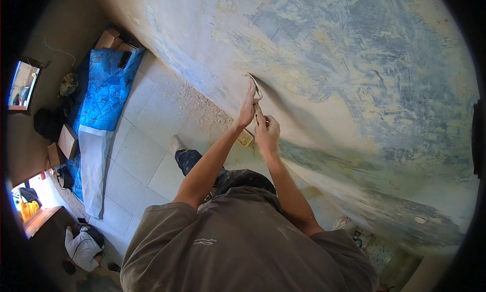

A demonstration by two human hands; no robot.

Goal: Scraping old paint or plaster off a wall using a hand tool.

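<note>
My right hand [267, 134] is closed around the handle of a pale, smeared putty knife or trowel [258, 110]. Its thin blade meets a large patchy wall [303, 75], where white areas mix with blue-grey and yellowish ones. My left hand [248, 106] lies along the back of the blade, fingers straight and together, the thumb near the handle. How firmly the left hand grips cannot be made out. A dark shadow spreads over the wall beside the tool. Below my hands, at the wall's foot, lies a yellowish rectangular tray or block [245, 138], partly hidden by my arms.
Flakes of debris [205, 108] are strewn over the tiled floor [142, 155] along the wall. A blue tarp [102, 87] on the left bears a dark phone [124, 59]; cardboard boxes [68, 141] are beside it. Another person [83, 246] is at lower left.
</note>
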